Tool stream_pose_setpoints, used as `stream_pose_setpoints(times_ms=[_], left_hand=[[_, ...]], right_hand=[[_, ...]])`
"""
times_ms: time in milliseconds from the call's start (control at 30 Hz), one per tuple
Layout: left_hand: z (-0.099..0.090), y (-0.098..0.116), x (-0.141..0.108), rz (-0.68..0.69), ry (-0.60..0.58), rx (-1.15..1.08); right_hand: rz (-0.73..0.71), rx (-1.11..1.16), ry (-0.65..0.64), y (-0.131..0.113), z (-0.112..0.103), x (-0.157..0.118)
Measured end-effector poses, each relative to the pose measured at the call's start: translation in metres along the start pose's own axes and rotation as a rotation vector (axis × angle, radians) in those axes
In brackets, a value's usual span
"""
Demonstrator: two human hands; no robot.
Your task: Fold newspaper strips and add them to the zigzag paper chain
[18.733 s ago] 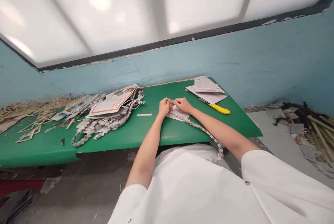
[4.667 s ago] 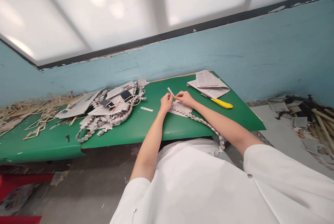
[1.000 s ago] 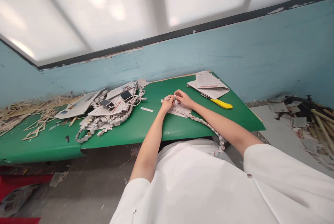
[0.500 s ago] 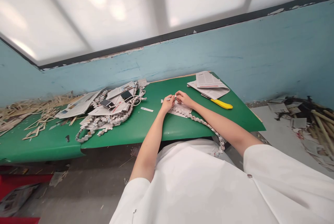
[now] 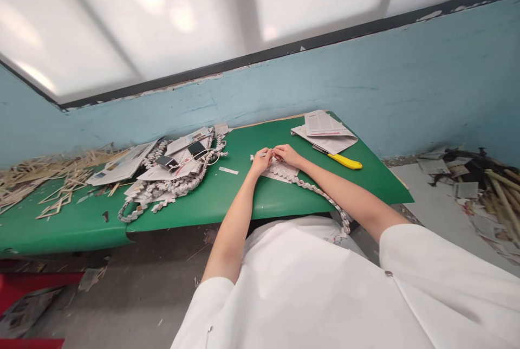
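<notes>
My left hand (image 5: 262, 160) and my right hand (image 5: 285, 155) meet at the fingertips over the green table (image 5: 244, 192). Both are closed in a pinch on something small and pale, probably folded paper, mostly hidden by the fingers. Beneath them lies a flat piece of printed paper (image 5: 280, 176). From beside my right hand a folded-paper chain (image 5: 317, 191) runs under my right forearm and over the table's front edge. A short paper strip (image 5: 228, 170) lies left of my left hand.
Folded newspapers (image 5: 331, 133) and a yellow-handled tool (image 5: 345, 162) lie at the back right. At the left are piled paper chains (image 5: 173, 186), black boxes (image 5: 197, 149) with a white cord, and thin folded strips (image 5: 60, 167). Debris (image 5: 487, 192) lies at far right.
The fingers of my right hand have closed in and flattened slightly toward my left hand. The chain and the things on the table look unmoved.
</notes>
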State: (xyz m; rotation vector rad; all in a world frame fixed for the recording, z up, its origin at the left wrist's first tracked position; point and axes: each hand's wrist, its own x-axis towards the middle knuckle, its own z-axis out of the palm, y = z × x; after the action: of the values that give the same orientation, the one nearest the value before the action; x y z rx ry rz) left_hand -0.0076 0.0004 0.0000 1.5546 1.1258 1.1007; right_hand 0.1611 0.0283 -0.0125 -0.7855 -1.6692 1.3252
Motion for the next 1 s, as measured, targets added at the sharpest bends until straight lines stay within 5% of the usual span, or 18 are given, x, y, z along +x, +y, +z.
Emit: stream_pose_setpoints(times_ms=[1000], left_hand=[[-0.0022,0.0033,-0.0001,-0.053,0.082,0.073]], right_hand=[[-0.066,-0.148,0.001,-0.0022,-0.0005,-0.0049]])
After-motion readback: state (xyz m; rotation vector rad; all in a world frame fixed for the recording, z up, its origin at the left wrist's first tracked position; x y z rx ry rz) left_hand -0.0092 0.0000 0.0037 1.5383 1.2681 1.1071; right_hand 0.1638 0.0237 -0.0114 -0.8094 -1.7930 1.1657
